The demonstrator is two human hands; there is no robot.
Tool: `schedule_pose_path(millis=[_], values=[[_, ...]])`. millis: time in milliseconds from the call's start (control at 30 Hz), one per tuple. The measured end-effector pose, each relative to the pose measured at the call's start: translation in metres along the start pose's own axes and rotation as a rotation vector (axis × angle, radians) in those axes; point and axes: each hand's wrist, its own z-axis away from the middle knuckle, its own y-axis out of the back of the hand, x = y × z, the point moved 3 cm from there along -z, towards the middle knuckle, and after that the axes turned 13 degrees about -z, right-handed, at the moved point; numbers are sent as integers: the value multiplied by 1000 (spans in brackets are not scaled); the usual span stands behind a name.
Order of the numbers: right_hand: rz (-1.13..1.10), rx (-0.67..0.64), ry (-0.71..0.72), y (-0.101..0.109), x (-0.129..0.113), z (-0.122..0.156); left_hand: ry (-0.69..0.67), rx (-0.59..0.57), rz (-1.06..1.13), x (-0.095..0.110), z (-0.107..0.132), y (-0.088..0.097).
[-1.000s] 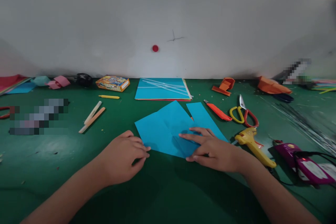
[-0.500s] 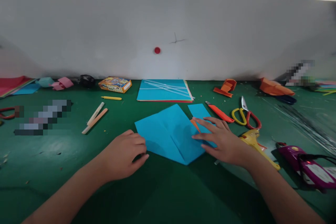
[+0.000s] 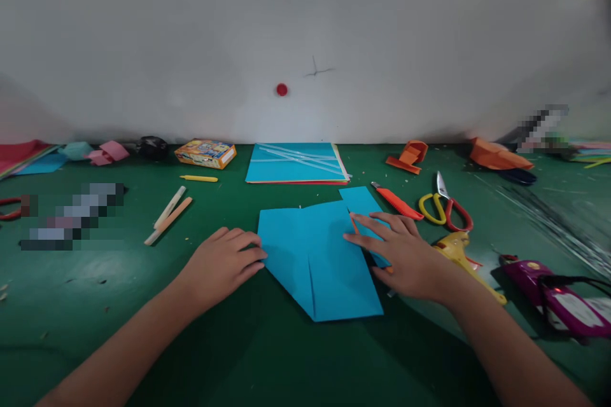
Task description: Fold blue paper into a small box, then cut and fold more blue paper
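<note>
A folded sheet of blue paper (image 3: 329, 254) lies on the green table with a crease or slit down its middle. My left hand (image 3: 226, 267) is at its left edge, fingers stretched out and fingertips touching it; the thumb is hidden. On the sheet's right side rests my right hand (image 3: 401, 251), its fingers spread. A smaller blue piece of paper (image 3: 359, 197) sticks out beyond the right fingers, which partly cover it. Under that hand shows a bit of something thin and orange, mostly hidden.
Right of my hands lie an orange cutter (image 3: 398, 203), scissors (image 3: 446, 200), a yellow glue gun (image 3: 458, 251) and a purple device (image 3: 556, 296) with a cord. Behind are a stack of coloured paper (image 3: 296, 165) and a small box (image 3: 205, 154). Two sticks (image 3: 169, 219) lie left.
The blue sheet has turned clockwise, its near corner now lower and closer to me. My left fingers have straightened and reached its left edge. My right hand stays almost in place.
</note>
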Motion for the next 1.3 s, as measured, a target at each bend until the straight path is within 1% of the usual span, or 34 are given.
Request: schedule_pose_path(millis=[67, 133, 200, 267, 367, 467, 567, 667, 833, 1000, 1100, 1200, 1300], values=[[-11, -9, 16, 0, -2, -2, 42, 21, -1, 5, -2, 2], [-35, -25, 46, -1, -7, -3, 41, 29, 47, 18, -3, 6], [-56, -24, 76, -2, -13, -5, -1, 37, 124, 34, -4, 9], [-68, -11, 110, -3, -21, -6, -53, -7, 210, 49, -4, 10], [-80, -19, 174, -6, -35, -7, -102, -32, 275, 60, -4, 9], [-108, -46, 234, -7, -44, -7, -88, -18, 272, 59, -5, 7], [-147, -57, 268, -6, -47, -6, -29, 4, 254, 53, -5, 6], [-180, -68, 294, -5, -49, -5, 15, -4, 238, 50, -4, 5], [-234, -98, 357, -8, -57, -4, 34, -24, 217, 51, -4, 0], [-254, -143, 430, -11, -64, -1, 45, -16, 217, 51, -5, -2], [-270, -117, 426, -6, -64, 0, 44, -24, 215, 51, -5, -1], [-312, -73, 372, -1, -62, -2, 48, -32, 209, 51, -5, -1], [-388, -70, 310, -4, -61, -6, 43, -11, 189, 53, -5, -1]])
